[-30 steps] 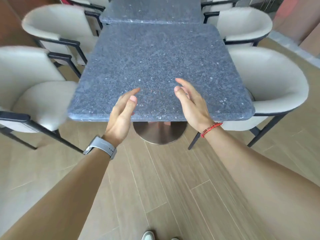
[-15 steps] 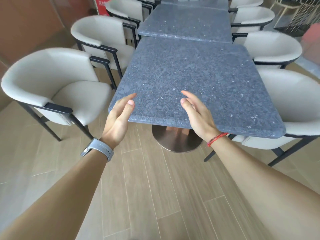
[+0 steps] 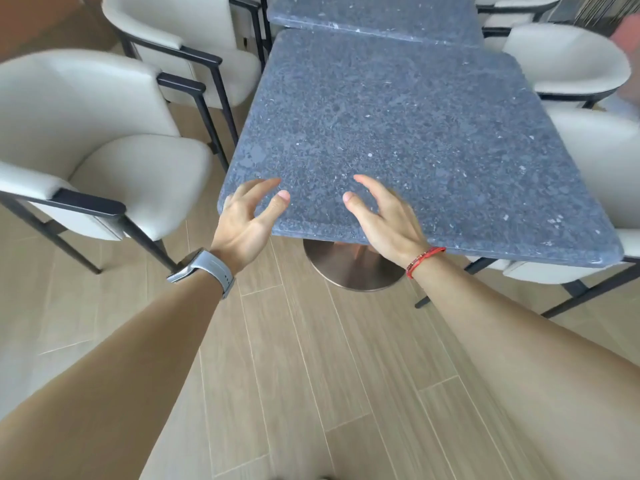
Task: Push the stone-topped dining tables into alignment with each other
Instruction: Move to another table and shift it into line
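Held left hand [image 3: 242, 221] and right hand [image 3: 386, 220] spread, fingers lightly curved, empty, over near edge of speckled grey round-cornered stone table [image 3: 398, 133]; touched slab perhaps, blurred.

Grey wristwatch [image 3: 204, 271], red string bracelet [image 3: 424, 259]

Plank floor [image 3: 311, 375] under tables [image 3: 398, 133], chairs [image 3: 131, 174]

Speckled grey stone tabletop [image 3: 398, 133], brushed metal base [image 3: 349, 268], wood-grain floor [image 3: 311, 375].
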`<state>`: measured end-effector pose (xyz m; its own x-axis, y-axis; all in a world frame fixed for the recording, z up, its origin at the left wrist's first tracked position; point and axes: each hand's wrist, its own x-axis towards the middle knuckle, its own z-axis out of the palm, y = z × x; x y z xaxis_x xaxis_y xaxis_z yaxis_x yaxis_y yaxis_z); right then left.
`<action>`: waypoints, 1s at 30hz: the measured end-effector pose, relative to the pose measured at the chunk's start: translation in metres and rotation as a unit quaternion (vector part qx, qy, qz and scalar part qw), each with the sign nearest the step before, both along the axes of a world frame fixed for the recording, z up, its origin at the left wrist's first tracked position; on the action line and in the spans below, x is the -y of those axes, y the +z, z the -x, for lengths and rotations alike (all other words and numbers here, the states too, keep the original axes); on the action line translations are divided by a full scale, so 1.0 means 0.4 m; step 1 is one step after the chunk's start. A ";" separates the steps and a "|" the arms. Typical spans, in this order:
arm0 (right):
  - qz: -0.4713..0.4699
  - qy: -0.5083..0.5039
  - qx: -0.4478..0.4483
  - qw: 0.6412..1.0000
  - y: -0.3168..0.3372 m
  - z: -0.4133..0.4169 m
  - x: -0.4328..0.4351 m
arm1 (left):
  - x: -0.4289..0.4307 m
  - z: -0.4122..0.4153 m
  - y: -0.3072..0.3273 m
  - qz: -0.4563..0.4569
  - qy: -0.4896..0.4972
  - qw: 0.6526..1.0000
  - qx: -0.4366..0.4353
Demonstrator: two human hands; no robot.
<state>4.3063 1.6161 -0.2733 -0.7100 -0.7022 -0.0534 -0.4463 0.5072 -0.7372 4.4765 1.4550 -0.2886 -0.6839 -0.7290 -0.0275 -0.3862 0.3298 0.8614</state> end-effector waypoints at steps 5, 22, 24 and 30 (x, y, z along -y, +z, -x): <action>-0.041 0.015 -0.025 0.999 -0.134 0.056 0.079 | 0.071 0.075 -0.121 0.057 0.000 0.996 0.072; -0.217 0.013 -0.264 0.940 -0.372 0.171 0.247 | 0.221 0.212 -0.360 0.322 0.056 0.903 0.277; -0.220 0.013 -0.263 0.939 -0.369 0.166 0.243 | 0.219 0.209 -0.358 0.320 0.058 0.904 0.276; -0.215 -0.008 -0.261 0.941 -0.372 0.151 0.241 | 0.225 0.207 -0.351 0.303 0.049 0.911 0.277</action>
<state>4.2458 1.5197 -0.4220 -0.7291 -0.6838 0.0284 -0.6799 0.7189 -0.1442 4.3936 1.3649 -0.4289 -0.6182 -0.7821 0.0783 -0.7594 0.6200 0.1974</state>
